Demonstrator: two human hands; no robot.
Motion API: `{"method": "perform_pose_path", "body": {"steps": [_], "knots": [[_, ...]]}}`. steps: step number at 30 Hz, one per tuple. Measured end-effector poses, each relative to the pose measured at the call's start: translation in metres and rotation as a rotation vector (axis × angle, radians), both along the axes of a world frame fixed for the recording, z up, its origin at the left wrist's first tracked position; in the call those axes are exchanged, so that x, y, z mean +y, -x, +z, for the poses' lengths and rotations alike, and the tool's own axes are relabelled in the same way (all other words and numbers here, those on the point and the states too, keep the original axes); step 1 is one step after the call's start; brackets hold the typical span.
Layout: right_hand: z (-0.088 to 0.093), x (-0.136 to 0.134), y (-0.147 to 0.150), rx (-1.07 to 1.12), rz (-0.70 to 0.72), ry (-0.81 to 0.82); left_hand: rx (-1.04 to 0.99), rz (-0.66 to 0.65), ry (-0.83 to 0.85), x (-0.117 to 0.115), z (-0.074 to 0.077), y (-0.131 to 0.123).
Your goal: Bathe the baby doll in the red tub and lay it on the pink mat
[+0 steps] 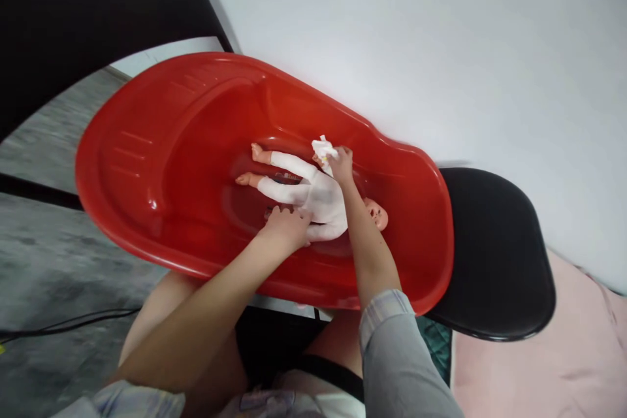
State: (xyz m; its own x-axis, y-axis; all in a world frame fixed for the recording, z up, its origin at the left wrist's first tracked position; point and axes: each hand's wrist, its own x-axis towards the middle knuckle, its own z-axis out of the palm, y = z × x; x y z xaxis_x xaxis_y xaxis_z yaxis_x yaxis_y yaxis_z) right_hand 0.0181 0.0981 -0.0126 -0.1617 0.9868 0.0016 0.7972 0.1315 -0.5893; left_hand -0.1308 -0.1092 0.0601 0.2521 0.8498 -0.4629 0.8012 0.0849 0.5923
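A baby doll [326, 199] with a white cloth body lies on its back in a red baby bathtub [122, 163]. Its bare feet point left and its head [377, 214] is to the right, partly behind my right forearm. My left hand [289, 227] is curled over the end of the doll's near arm, which it hides. Over the doll's far hand, my right hand [342, 164] is closed on a small crumpled white cloth [323, 147] with a yellow spot. Dark printed marks show on the tub's floor beside the doll.
A black chair seat [494, 255] stands at the tub's right end, and a large black surface [88, 13] is at upper left. The white wall [431, 46] runs behind the tub. Pink fabric [529, 366] lies at lower right; black cables [73, 322] cross the grey floor.
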Motion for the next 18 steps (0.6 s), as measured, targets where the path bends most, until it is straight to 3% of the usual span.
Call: {"method": "perform_pose_path", "body": {"steps": [4, 7, 9, 14, 18], "knots": [[-0.023, 0.003, 0.028, -0.288, -0.098, 0.198, 0.077, -0.063, 0.014, -0.001, 0.015, 0.002], [-0.027, 0.003, 0.044, -0.453, -0.206, 0.216, 0.085, -0.055, 0.039, 0.000, 0.028, 0.004], [-0.029, 0.004, 0.049, -0.498, -0.206, 0.199, 0.118, -0.089, 0.077, 0.002, 0.034, 0.006], [-0.024, 0.010, 0.039, -0.475, -0.142, 0.148, 0.110, -0.073, 0.046, 0.006, 0.031, 0.006], [0.000, 0.002, 0.015, -0.233, -0.130, 0.056, 0.157, -0.119, -0.031, 0.007, 0.028, 0.006]]}}
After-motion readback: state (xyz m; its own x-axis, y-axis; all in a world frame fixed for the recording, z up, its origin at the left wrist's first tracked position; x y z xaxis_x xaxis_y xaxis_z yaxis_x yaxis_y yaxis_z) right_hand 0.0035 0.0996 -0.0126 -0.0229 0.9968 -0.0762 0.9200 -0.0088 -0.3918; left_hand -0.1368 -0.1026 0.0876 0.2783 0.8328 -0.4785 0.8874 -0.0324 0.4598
